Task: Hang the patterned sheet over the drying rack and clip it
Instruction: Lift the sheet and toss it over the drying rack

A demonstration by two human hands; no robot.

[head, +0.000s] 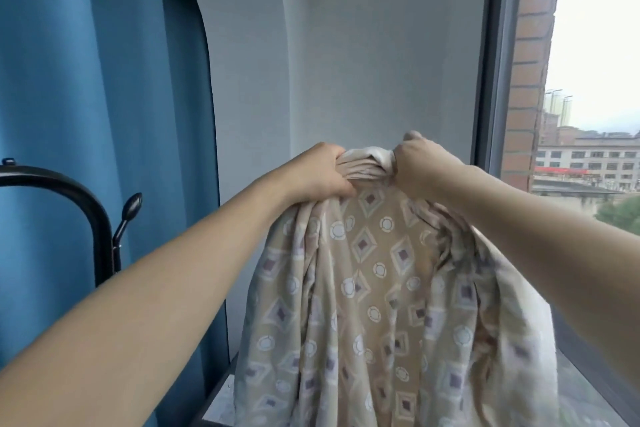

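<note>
A beige patterned sheet (377, 288) with diamonds and circles hangs in folds in front of me, bunched at its top edge. My left hand (320, 172) grips the bunched top on the left. Close beside it, my right hand (420, 163) grips the same bunch on the right, with both arms stretched forward. A black curved metal rack frame (78, 194) with a knobbed peg (133, 206) stands at the left, apart from the sheet. No clip is visible.
A blue curtain (86, 97) hangs at the left behind the black frame. A pale grey wall (363, 45) faces me. A dark window frame (495, 62) and glass stand at the right, with a grey ledge (221, 399) below the sheet.
</note>
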